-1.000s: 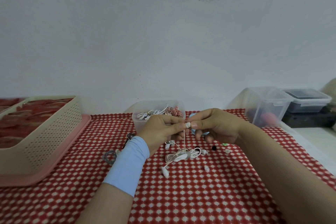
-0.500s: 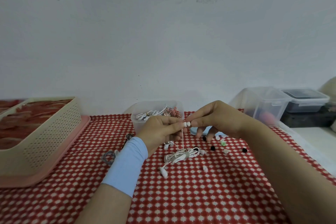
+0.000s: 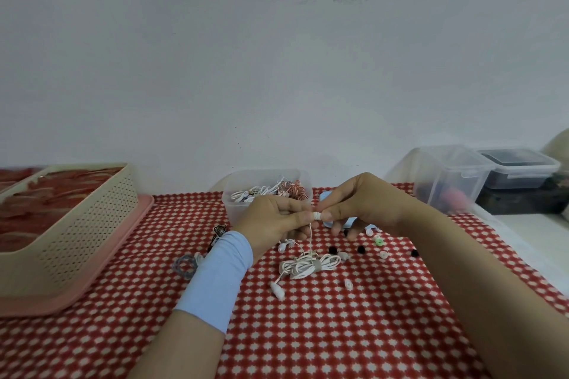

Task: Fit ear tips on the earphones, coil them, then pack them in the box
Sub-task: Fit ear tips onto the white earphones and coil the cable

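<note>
My left hand [image 3: 274,221] pinches a white earbud [image 3: 314,216] above the red checked cloth. My right hand [image 3: 366,204] pinches a white ear tip [image 3: 319,216] against that earbud, fingertip to fingertip. A thin white cord [image 3: 310,237] hangs from the earbud down to a bundled coil of white earphone cable [image 3: 311,264] lying on the cloth. Its plug end [image 3: 277,289] lies in front of the coil. Loose ear tips, black [image 3: 361,249], green [image 3: 379,242] and white [image 3: 383,254], are scattered under my right hand.
A clear box [image 3: 234,212] of earphones stands behind my hands. A cream perforated basket [image 3: 83,224] on a pink tray [image 3: 123,240] fills the left. Clear lidded containers [image 3: 449,178] stand at the right. A grey hair tie [image 3: 184,264] and a dark earphone [image 3: 218,232] lie left of my wrist.
Both hands have risen slightly and stayed joined at the earbud. My right hand has lifted off the cloth, uncovering more loose ear tips beneath it.
</note>
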A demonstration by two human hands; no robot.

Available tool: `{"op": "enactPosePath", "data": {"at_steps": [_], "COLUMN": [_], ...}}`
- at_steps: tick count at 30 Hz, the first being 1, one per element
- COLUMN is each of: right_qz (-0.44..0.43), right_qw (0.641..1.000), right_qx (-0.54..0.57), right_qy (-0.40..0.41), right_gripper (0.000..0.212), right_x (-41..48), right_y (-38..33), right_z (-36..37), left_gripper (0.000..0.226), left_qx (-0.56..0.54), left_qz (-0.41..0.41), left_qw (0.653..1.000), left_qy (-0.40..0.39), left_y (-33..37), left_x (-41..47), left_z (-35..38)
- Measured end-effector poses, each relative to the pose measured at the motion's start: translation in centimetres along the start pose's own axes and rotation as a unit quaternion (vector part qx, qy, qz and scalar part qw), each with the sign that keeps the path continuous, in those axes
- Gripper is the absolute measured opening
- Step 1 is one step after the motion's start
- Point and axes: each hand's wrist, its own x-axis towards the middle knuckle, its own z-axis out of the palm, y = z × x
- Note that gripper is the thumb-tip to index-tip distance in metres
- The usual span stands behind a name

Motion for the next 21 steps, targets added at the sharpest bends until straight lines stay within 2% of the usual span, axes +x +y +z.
{"op": "enactPosePath", "data": {"at_steps": [10,15,18,21], "right_qz": [0.015,-0.021,-0.054,-0.093], "right_qw": [1.0,0.999,0.997,0.989], "right_qx": [0.004,0.022,-0.031,-0.083], "right_qy": [0.006,0.027,0.046,0.084], "right_gripper": [0.011,0.016,0.023,0.015], "right_x": [0.4,0.58,0.73,1.04], "right_y": [0.34,0.44,0.4,0.42], "right_z": [0.15,0.32,0.44,0.91], "left_gripper": [0.01,0.007,0.006,0.01], "left_qx": [0.071,0.021,-0.006,-0.024], "left_qz": [0.032,0.025,0.013,-0.006], "left_qw": [0.997,0.998,0.999,0.999], "left_qy": [0.029,0.047,0.047,0.033], "left_y": [0.23,0.37,0.47,0.37], "left_x": [0.07,0.18,0.14,0.21], "left_z": [0.0,-0.12,-0.07,-0.11]}}
